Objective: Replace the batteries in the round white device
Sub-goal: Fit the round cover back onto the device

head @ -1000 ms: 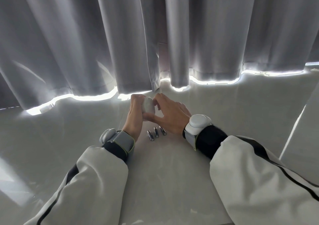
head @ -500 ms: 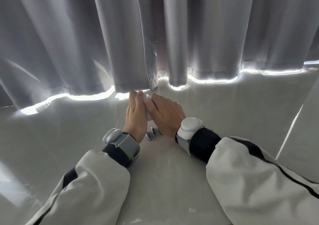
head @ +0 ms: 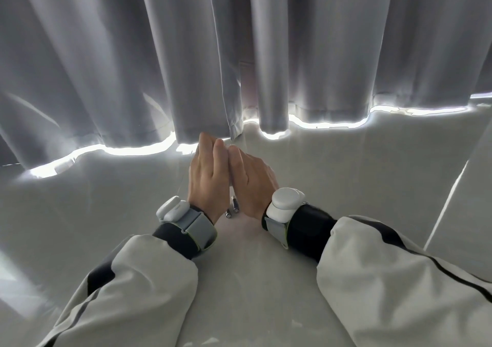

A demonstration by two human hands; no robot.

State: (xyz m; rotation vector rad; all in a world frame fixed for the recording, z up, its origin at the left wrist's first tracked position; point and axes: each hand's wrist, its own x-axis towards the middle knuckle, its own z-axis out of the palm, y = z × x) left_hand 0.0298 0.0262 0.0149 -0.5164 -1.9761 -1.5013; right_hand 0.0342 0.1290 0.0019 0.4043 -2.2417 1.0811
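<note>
Grey pleated curtains (head: 106, 61) are hanging across the whole upper half of the frame, with bright light leaking out under their hems. Below them a pale, glossy white tabletop (head: 253, 280) is filling the lower half. Two sleeves of a light grey jacket with dark stripes (head: 399, 280) are coming in from the bottom corners, each ending in a dark cuff. On each wrist a white sensor pod on a grey strap is sitting: one (head: 171, 209) left of centre, the other (head: 286, 202) right of centre.

At the centre of the frame the left hand (head: 207, 178) and the right hand (head: 251, 178) are pressing together side by side, backs to the camera, fingers straight and closed flat against each other. The round white device is not showing between the palms, only a thin pale sliver at the seam, so I cannot tell whether they are gripping it.

Just below the hands, between the wrists, two small dark cylindrical batteries with silver ends (head: 232, 209) are lying on the tabletop side by side.
</note>
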